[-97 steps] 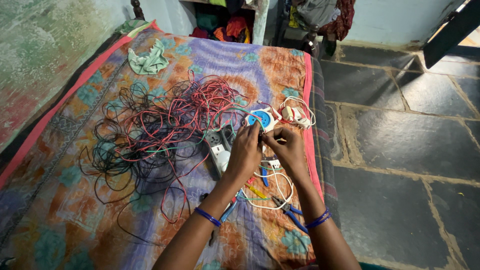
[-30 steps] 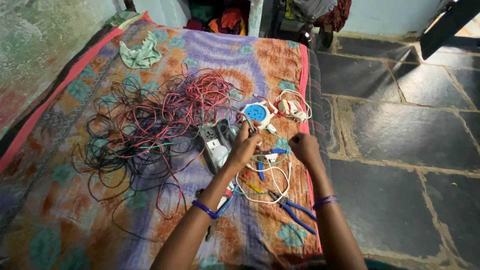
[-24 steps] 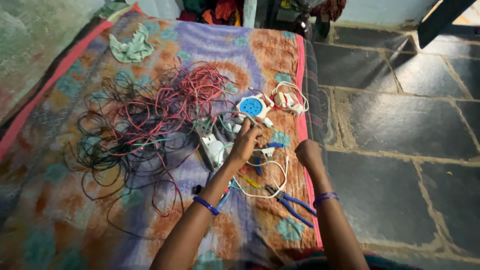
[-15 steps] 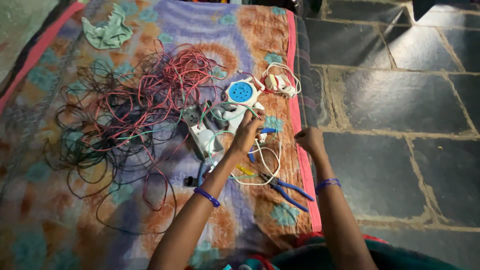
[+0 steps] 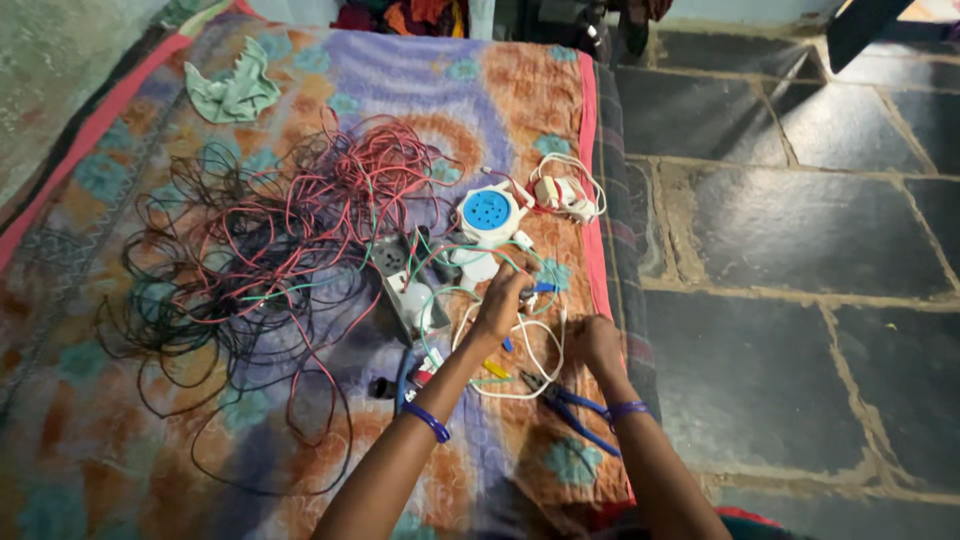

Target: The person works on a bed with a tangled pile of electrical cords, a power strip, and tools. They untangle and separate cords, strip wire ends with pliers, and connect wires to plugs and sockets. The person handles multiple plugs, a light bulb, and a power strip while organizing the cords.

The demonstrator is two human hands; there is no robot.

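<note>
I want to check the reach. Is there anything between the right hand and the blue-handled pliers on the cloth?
Nothing visible blocks it. The right hand rests on the cloth, and the blue-handled pliers lie just beside it, toward the person. Only a loop of white wire lies close to the plier jaws.

Dim, soft indoor light; edges slightly warped.

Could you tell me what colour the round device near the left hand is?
The round device is white with a blue centre, seen in the head view.
</note>
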